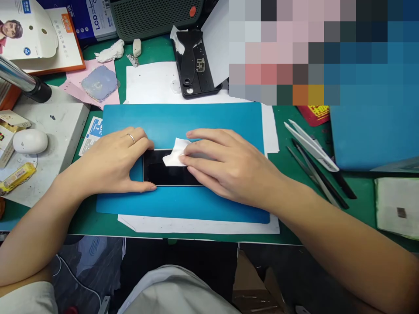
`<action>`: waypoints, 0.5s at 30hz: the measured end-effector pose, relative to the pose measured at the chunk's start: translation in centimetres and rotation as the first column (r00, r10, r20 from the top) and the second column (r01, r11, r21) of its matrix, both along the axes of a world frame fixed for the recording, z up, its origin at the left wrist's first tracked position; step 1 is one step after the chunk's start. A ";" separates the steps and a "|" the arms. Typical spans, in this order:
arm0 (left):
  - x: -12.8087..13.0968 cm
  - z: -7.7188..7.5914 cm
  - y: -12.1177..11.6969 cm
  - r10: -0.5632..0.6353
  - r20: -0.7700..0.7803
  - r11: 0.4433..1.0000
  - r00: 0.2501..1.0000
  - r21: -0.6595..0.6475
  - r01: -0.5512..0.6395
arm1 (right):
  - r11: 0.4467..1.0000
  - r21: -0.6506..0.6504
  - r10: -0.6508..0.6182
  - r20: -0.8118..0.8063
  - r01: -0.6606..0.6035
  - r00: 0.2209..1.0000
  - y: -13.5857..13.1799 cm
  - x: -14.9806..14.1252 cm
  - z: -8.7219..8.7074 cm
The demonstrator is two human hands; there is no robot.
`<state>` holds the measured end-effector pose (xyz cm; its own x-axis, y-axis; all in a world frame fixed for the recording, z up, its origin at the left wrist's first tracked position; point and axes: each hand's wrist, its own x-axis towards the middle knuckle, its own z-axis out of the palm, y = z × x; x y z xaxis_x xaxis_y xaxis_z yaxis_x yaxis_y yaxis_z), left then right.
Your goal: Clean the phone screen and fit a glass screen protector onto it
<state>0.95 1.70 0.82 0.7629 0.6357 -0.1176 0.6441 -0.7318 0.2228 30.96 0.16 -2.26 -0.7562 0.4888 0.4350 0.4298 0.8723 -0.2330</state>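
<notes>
A phone with a dark glossy screen (163,175) lies flat, lengthwise, on a blue mat (144,114). My left hand (114,159), with a ring on one finger, grips the phone's left end, thumb at the near edge and fingers at the far edge. A small folded white wipe (175,156) rests on the screen, pinched in the fingertips of my right hand (225,163). That hand lies over the phone's right end and hides it.
White tweezers (312,146) and dark tweezers (321,174) lie to the right. Behind the mat stands a black phone-shaped holder (193,65) beside a green speaker (157,19). At left, a white box (59,117) bears an earbud case (30,141). The table's edge runs close in front.
</notes>
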 end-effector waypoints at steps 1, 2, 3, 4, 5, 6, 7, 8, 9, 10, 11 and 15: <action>0.0 0.0 0.0 -0.001 -0.002 1.000 1.000 0.000 0.001 | 1.000 0.001 0.005 -0.009 -0.005 1.000 0.1 0.3 0.0; 0.0 0.0 0.0 -0.001 -0.005 1.000 1.000 0.000 0.001 | 1.000 0.002 0.020 -0.028 -0.020 0.999 0.2 0.5 0.1; 0.0 0.0 0.0 0.001 -0.006 1.000 1.000 -0.001 -0.001 | 0.999 -0.001 0.044 -0.053 -0.044 0.998 0.3 0.7 0.1; 0.0 0.0 0.0 0.004 -0.005 1.000 1.000 -0.004 -0.004 | 0.997 -0.008 0.073 -0.079 -0.073 0.994 0.3 0.8 0.1; 0.0 0.0 0.0 0.007 -0.002 1.000 1.000 -0.007 -0.007 | 0.995 -0.016 0.101 -0.099 -0.103 0.990 0.4 0.8 0.1; 0.0 0.1 0.1 0.009 0.003 1.000 1.000 -0.010 -0.009 | 0.992 -0.025 0.122 -0.109 -0.126 0.987 0.5 0.9 0.2; 0.0 0.1 0.1 0.010 0.007 1.000 1.000 -0.013 -0.010 | 0.989 -0.034 0.139 -0.106 -0.143 0.985 0.5 0.8 0.2; 0.0 0.1 0.1 0.009 0.012 1.000 1.000 -0.015 -0.009 | 0.987 -0.040 0.153 -0.095 -0.157 0.984 0.5 0.8 0.3; 0.0 0.1 0.1 0.009 0.015 1.000 1.000 -0.016 -0.009 | 0.984 -0.042 0.168 -0.083 -0.171 0.982 0.4 0.7 0.3; 0.0 0.1 0.1 0.009 0.017 1.000 1.000 -0.019 -0.009 | 0.981 -0.042 0.185 -0.072 -0.188 0.980 0.4 0.6 0.4; 0.0 0.1 0.1 0.010 0.019 1.000 1.000 -0.022 -0.009 | 0.978 -0.041 0.201 -0.064 -0.203 0.978 0.3 0.5 0.4; 0.1 0.2 0.1 0.016 0.006 0.999 1.000 -0.029 -0.016 | 0.977 -0.018 0.212 -0.069 -0.213 0.975 -0.1 0.1 0.2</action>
<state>1.03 1.76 0.98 0.7535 0.6440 -0.1320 0.6541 -0.7146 0.2480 31.05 0.08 -2.05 -0.8140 0.3313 0.4771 0.2183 0.9357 -0.2773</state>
